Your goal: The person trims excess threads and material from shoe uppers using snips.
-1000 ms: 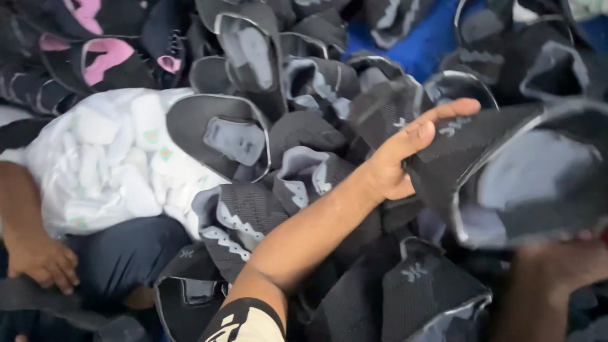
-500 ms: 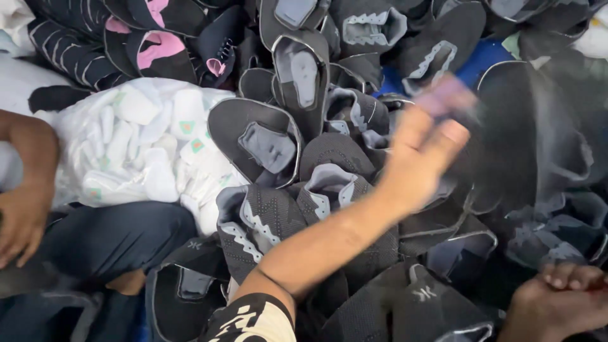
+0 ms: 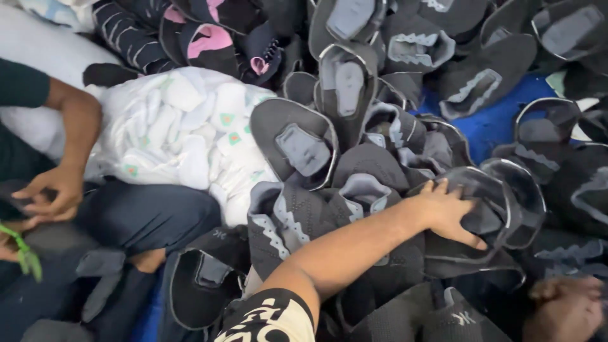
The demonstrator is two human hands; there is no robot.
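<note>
A big heap of black and grey shoe uppers (image 3: 354, 158) fills the view. My left hand (image 3: 446, 212) reaches across from the bottom centre and lies on one black shoe upper (image 3: 487, 202) with a shiny rim. Its fingers curl over the top and the thumb sits underneath. My right hand (image 3: 563, 307) shows at the bottom right corner with fingers curled, half sunk among the uppers. Whether it holds one is hidden.
A white bag of folded pieces (image 3: 183, 133) lies left of the heap. A co-worker sits at the left, with one hand (image 3: 54, 190) near a knee in dark trousers (image 3: 145, 215). Black and pink uppers (image 3: 209, 38) lie at the back. Blue sheet (image 3: 494, 123) shows between uppers.
My left hand was raised and open above the pile. It has come down to the right and closed on a black upper. The view has shifted, so the heap sits lower in frame.
</note>
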